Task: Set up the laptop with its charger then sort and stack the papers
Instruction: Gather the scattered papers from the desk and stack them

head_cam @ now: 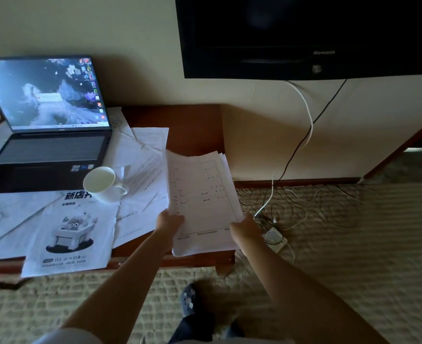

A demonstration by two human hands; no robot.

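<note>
Head camera, looking down at a wooden desk [192,125]: I have a sheaf of printed papers [200,194] gripped by its near edge in both hands, my left hand [169,223] pinching the left corner and my right hand [244,228] pinching the right, fingers curled round the sheets. The sheaf sits at the desk's right end, partly over its edge, its sheets fanned unevenly at the top.

The laptop [48,125] stands open at the left with its screen lit; whether its charger is plugged in I cannot tell, since no charger lead at the laptop is visible. A white mug [103,183] lies tipped on loose sheets [140,170] just in front of it, and a printed flyer [73,234] overhangs the near desk edge. Cables [301,135] trail down the wall to a power strip [275,238] on the carpet.

By my reading, the sorting step is under way. Next I would need to square this sheaf, then gather the scattered sheets, lifting the mug clear first.
</note>
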